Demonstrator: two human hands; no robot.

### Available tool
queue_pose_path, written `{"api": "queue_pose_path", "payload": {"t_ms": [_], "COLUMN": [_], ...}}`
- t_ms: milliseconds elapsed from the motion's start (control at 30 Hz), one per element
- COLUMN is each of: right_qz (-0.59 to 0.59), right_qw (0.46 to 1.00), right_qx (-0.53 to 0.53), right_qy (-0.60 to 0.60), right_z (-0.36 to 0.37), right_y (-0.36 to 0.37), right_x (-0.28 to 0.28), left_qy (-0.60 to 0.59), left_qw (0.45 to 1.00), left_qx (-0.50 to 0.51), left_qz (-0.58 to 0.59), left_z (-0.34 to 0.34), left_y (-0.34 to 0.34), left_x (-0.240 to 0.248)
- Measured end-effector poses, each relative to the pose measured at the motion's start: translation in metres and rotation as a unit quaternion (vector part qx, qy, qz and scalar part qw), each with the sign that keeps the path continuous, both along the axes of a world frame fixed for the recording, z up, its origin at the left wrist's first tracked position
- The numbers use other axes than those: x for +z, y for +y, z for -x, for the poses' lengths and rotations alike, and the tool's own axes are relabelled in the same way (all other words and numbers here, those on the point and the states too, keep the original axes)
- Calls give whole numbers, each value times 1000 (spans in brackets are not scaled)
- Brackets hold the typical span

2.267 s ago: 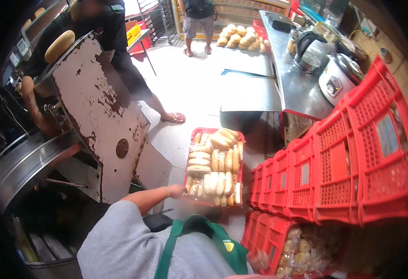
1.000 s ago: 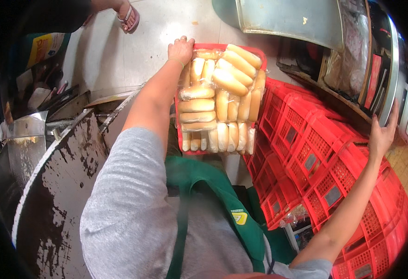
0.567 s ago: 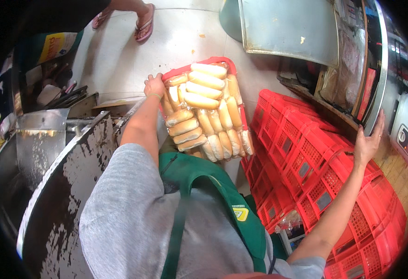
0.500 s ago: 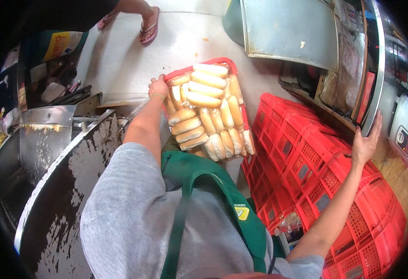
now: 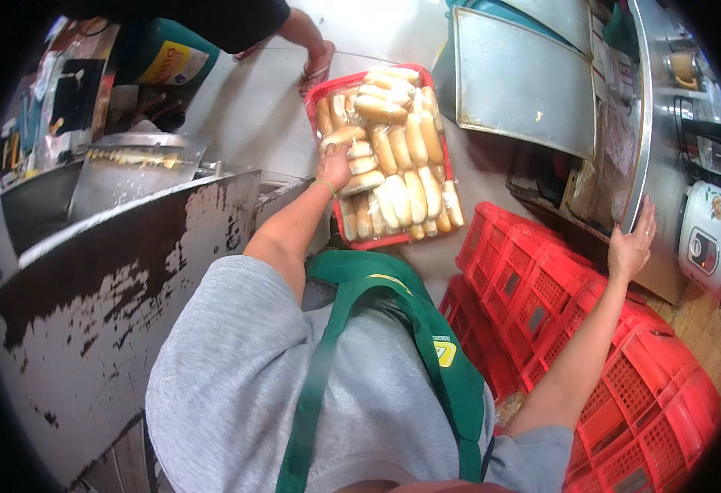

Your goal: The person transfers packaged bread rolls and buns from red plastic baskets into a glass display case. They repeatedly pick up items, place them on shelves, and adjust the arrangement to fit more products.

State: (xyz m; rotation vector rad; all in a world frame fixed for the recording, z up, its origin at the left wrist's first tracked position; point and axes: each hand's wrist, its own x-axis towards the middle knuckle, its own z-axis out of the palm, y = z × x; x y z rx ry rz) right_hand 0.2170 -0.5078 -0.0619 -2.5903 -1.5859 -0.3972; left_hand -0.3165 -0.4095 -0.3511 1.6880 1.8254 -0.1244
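In front of me a red crate (image 5: pixel 451 167) holds several long bread rolls (image 5: pixel 416 146), bagged in clear plastic and heaped to its rim. My left hand (image 5: pixel 334 168) lies at the left side of the heap, its fingers closed over a pack of bread rolls (image 5: pixel 364 182); the fingertips are partly hidden. Off to the right, my right hand (image 5: pixel 633 242) touches the metal counter edge (image 5: pixel 641 164), open, with fingers stretched out and nothing in it.
Red perforated crates (image 5: pixel 541 304) stand stacked along my right. Metal sheets (image 5: pixel 525 82) lean ahead, and a white appliance (image 5: pixel 708 238) sits beyond the counter. At left is a metal panel with peeling paint (image 5: pixel 114 312). Another person's foot (image 5: pixel 318 64) is just past the bread crate.
My left hand has gone from the crate's rim onto the rolls. The crate appears farther ahead and slightly right. My right hand stays by the counter edge. The view has shifted.
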Motion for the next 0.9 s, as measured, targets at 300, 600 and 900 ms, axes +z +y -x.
{"api": "queue_pose_path", "payload": {"t_ms": [300, 600, 900], "right_qz": [30, 30, 30], "right_qw": [998, 998, 998], "right_qx": [-53, -50, -59], "right_qy": [4, 20, 20], "right_z": [-6, -11, -11], "right_y": [-2, -1, -2], "right_x": [-4, -3, -3], "left_qy": [1, 47, 74], "left_qw": [1000, 994, 993], "left_qx": [-5, -76, -62], "left_qz": [4, 68, 70], "left_z": [10, 55, 66], "left_y": [37, 18, 30], "left_x": [53, 47, 85]}}
